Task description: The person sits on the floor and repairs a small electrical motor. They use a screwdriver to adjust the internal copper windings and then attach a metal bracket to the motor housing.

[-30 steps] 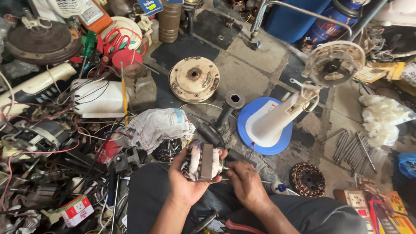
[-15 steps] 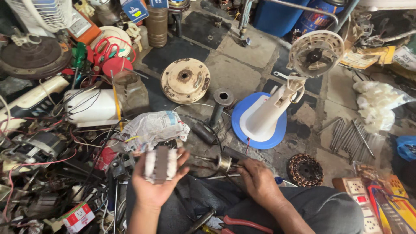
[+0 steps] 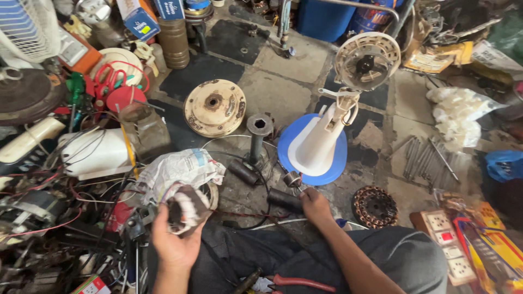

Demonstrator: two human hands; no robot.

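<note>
We look down on a cluttered repair floor [image 3: 305, 92] of stained concrete, strewn with fan parts, wire and tools. We take the white fan stand on its blue base [image 3: 318, 149] as our landmark.

Nearest us, below and left of the stand, the left hand [image 3: 177, 242] is raised over the lap with its fingers curled firmly around a small motor winding [image 3: 182, 209], white-taped coils with coloured leads. Red-handled pliers [image 3: 302, 283] lie on the dark trousers, untouched.

Just below the stand's base, the right hand [image 3: 313, 204] reaches to the floor. Its fingers are bent down onto a dark cylindrical piece [image 3: 284, 200]; we cannot tell whether they grip it or merely rest on it. A small rotor with its shaft [image 3: 292, 179] lies between that piece and the base.

Left of the stand stands a black socket tube [image 3: 259, 133], and beyond it a round cream motor cover [image 3: 214, 107]. Right and below lies a copper-wound stator [image 3: 375, 206].

Our judgement: the motor is fully apart, winding out and in hand; reassembly has not begun, as cover, rotor and stator lie separate.
</note>
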